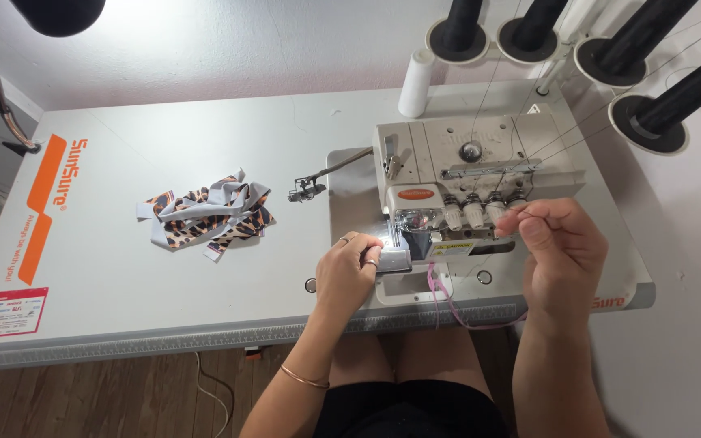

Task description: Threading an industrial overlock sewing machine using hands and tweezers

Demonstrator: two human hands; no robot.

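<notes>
A white overlock sewing machine (464,162) stands on the white table (164,268). My left hand (349,272) rests at the machine's lit needle area, with its fingertips on the metal front cover (395,259). At the right of the machine's front, my right hand (561,251) is raised and pinches a thin thread (521,213) between thumb and forefinger, near the row of tension knobs (480,211). A pink thread or cord (448,304) hangs over the table's front edge below the machine.
A pile of leopard-print and grey fabric strips (204,215) lies left of the machine. Black thread cones (651,73) stand on round bases at the back right, and a white spool (415,81) stands behind the machine. Bare wooden floor shows below the table edge.
</notes>
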